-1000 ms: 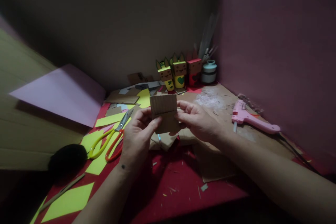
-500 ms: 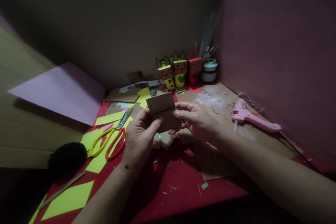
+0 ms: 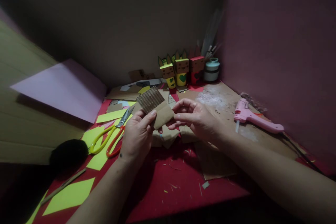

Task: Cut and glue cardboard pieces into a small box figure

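Note:
My left hand (image 3: 138, 133) grips a small piece of cardboard (image 3: 163, 112) by its left side, thumb on the face towards me. Its upper part shows bare corrugated ridges, while the lower part is smooth brown. At the right corner of the piece, the thumb and fingertips of my right hand (image 3: 196, 118) close on its edge; fingers behind it are partly hidden. The cardboard is held tilted above the table. Scissors (image 3: 115, 131) with one yellow and one red handle lie just left of my left hand.
Yellow paper pieces (image 3: 69, 196) and cardboard scraps lie on the red table (image 3: 168, 196). A pink glue gun (image 3: 252, 117) rests on a cardboard sheet (image 3: 275, 143) at the right. Several box-headed paper figures (image 3: 181, 70) and a lidded jar (image 3: 211, 71) stand at the back.
The cardboard piece has turned anticlockwise and tilted, so its ridged part now points up and left. My right hand has shifted slightly at the corner.

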A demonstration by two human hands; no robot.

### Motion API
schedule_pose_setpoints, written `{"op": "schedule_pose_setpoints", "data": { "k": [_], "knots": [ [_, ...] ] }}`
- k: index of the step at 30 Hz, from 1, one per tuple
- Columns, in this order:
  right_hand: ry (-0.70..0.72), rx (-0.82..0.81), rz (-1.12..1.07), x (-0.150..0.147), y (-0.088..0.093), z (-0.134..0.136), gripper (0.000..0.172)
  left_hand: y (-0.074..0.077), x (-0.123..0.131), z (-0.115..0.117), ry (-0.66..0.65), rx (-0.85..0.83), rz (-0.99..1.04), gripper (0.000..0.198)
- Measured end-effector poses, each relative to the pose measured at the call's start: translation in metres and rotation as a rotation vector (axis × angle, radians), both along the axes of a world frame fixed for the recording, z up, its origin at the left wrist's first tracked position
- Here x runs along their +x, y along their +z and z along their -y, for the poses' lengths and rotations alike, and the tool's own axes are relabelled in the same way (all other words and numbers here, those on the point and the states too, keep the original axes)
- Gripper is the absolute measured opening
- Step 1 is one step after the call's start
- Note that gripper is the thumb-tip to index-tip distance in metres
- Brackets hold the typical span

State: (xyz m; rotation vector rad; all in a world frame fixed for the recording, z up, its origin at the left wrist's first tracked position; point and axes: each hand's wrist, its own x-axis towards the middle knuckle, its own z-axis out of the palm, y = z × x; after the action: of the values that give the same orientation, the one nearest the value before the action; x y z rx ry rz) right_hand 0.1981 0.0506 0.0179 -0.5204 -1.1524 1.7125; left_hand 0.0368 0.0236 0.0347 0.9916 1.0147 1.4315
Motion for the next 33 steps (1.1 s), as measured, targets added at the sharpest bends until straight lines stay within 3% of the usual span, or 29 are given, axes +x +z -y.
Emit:
{"op": "schedule_pose_setpoints", "data": {
  "k": [10,13,18,21,24,27,30,33],
  "knots": [
    [-0.052,0.16,0.085,0.001,-0.002,0.005,0.032,-0.003,-0.003,-0.001,-0.059,-0.105,0.026,0.029],
    [-0.144,0.269,0.129,0.001,-0.003,0.007,0.033,-0.002,-0.003,-0.002,-0.107,-0.128,0.004,0.032],
    [-0.399,0.587,0.332,0.002,-0.003,0.007,0.009,-0.003,-0.005,-0.002,-0.181,-0.163,-0.031,0.03],
    [-0.492,0.67,0.312,0.003,-0.003,0.006,0.011,-0.006,-0.007,-0.003,-0.16,-0.174,-0.059,0.028],
    [-0.524,0.654,0.289,0.004,-0.002,0.005,0.011,-0.009,-0.012,-0.005,-0.014,-0.121,-0.115,0.032],
    [-0.541,0.592,0.305,0.004,-0.001,0.004,0.007,-0.008,-0.016,-0.003,0.15,0.087,-0.274,0.042],
    [-0.511,0.449,0.288,0.003,-0.001,0.002,0.003,-0.006,-0.016,0.001,0.103,0.26,-0.421,0.044],
    [-0.427,0.32,0.227,0.002,-0.001,0.001,0.002,-0.005,-0.011,0.006,0.049,0.281,-0.533,0.03]
  ]
}}
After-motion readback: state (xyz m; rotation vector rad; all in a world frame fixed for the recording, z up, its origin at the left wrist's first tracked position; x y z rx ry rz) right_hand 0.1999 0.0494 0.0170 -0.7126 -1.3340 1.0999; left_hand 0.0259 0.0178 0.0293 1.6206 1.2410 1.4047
